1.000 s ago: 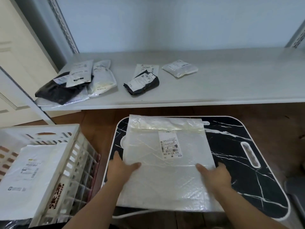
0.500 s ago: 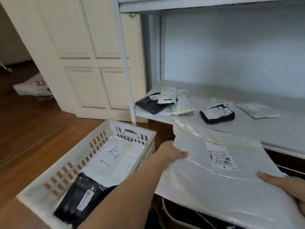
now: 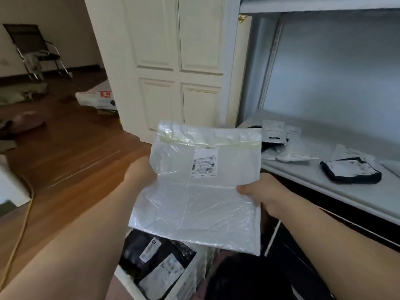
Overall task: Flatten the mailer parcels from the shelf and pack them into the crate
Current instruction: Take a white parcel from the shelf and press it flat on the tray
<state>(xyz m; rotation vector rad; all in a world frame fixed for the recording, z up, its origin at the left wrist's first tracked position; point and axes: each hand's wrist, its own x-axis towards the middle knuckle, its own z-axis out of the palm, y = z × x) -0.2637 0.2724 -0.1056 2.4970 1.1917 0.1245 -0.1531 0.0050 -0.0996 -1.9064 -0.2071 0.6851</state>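
A large flat white mailer (image 3: 201, 195) with a shipping label hangs in the air between my hands. My left hand (image 3: 139, 173) grips its left edge, fingers hidden behind it. My right hand (image 3: 263, 192) pinches its right edge, thumb on top. Beneath the mailer sits the white crate (image 3: 186, 278), mostly hidden, holding black mailers with labels (image 3: 158, 258). Several more parcels lie on the white shelf (image 3: 346, 191) to the right: a black one (image 3: 349, 169) and a pile of white and black ones (image 3: 279, 141).
A white panelled door (image 3: 173, 68) stands behind the mailer. Wooden floor (image 3: 71, 152) stretches left, with a bag (image 3: 96, 97), a chair (image 3: 34, 48) and a yellow cable (image 3: 20, 230). A dark table edge (image 3: 303, 267) lies under the shelf at the lower right.
Both hands lifted the white mailer off the black table and carried it left, over the crate. My view swung left toward the door and the floor.
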